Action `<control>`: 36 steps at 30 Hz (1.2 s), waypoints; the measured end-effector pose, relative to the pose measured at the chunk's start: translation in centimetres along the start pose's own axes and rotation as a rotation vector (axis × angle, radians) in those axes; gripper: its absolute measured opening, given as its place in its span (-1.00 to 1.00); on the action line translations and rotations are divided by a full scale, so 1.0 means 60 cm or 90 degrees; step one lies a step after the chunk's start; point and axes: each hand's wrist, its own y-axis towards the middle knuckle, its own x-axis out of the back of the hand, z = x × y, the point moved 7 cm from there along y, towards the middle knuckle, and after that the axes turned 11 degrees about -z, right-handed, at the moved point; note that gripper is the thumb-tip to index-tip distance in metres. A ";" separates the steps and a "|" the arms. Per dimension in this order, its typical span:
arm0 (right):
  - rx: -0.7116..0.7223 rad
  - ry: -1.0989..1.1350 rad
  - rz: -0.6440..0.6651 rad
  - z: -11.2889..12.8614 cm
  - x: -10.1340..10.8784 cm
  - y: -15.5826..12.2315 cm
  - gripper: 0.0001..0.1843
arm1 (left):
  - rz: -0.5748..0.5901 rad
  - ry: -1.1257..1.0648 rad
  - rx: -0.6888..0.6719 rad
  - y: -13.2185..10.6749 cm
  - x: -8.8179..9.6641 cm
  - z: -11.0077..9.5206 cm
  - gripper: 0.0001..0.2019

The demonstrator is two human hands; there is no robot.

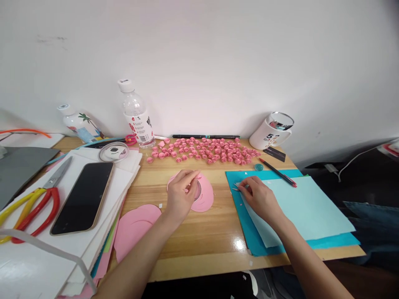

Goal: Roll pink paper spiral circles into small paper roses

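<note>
My left hand [183, 193] is pinched closed above the middle of the table, with a bit of pink paper [198, 177] at its fingertips; the fingers hide most of it. Under it lies a cut pink paper disc [205, 197] with a round roll of tape [197, 191] on it, partly covered by the hand. My right hand [258, 197] is closed at the left edge of the light blue paper [308, 203]. Two thin metal points, which look like tweezers [235, 188], stick out leftward from its fingertips.
Many rolled pink paper roses [215, 151] spread along the wall. A mug [269, 131], a bottle [137, 116] and a red pen [277, 171] surround them. At left, scissors [51, 187] and a phone [84, 197] rest on stacked paper. Another pink disc [134, 226] lies nearby.
</note>
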 end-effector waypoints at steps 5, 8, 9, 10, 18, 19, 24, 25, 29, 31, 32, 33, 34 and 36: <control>-0.005 -0.035 0.015 0.003 -0.001 -0.006 -0.75 | 0.007 -0.017 0.017 0.000 -0.002 -0.001 -0.77; -0.020 -0.006 0.012 0.000 0.000 -0.006 -0.75 | 0.014 -0.044 0.041 0.001 -0.003 -0.001 -0.78; -0.032 0.018 0.010 -0.003 0.001 -0.006 -0.75 | 0.016 -0.058 0.063 0.001 -0.004 0.001 -0.78; -0.049 0.049 0.010 -0.006 0.002 -0.006 -0.75 | 0.016 -0.076 0.092 0.001 -0.004 0.005 -0.79; -0.161 0.336 0.056 0.042 0.039 0.014 -0.71 | 0.012 -0.234 0.346 -0.002 -0.008 0.035 -0.80; -0.136 0.391 0.088 0.067 0.041 0.018 -0.71 | 0.012 -0.244 0.361 -0.003 -0.009 0.038 -0.79; -0.024 0.595 0.217 0.185 0.028 0.037 -0.74 | 0.024 -0.246 0.372 -0.003 -0.011 0.045 -0.77; -0.010 0.597 0.219 0.196 0.021 0.040 -0.75 | 0.031 -0.234 0.363 -0.002 -0.011 0.044 -0.78; 0.029 0.548 0.209 0.206 -0.009 0.045 -0.79 | 0.058 -0.196 0.309 0.006 -0.009 0.034 -0.84; 0.041 0.533 0.218 0.202 -0.021 0.044 -0.80 | 0.070 -0.187 0.292 0.008 -0.010 0.029 -0.84; 0.046 0.532 0.225 0.200 -0.025 0.043 -0.81 | 0.077 -0.182 0.291 0.008 -0.011 0.029 -0.84; 0.048 0.535 0.232 0.198 -0.028 0.043 -0.81 | 0.085 -0.176 0.294 0.008 -0.012 0.029 -0.84; 0.047 0.540 0.241 0.196 -0.029 0.042 -0.82 | 0.095 -0.170 0.301 0.007 -0.014 0.029 -0.84; 0.032 0.551 0.258 0.193 -0.032 0.042 -0.85 | 0.118 -0.166 0.316 0.006 -0.018 0.030 -0.84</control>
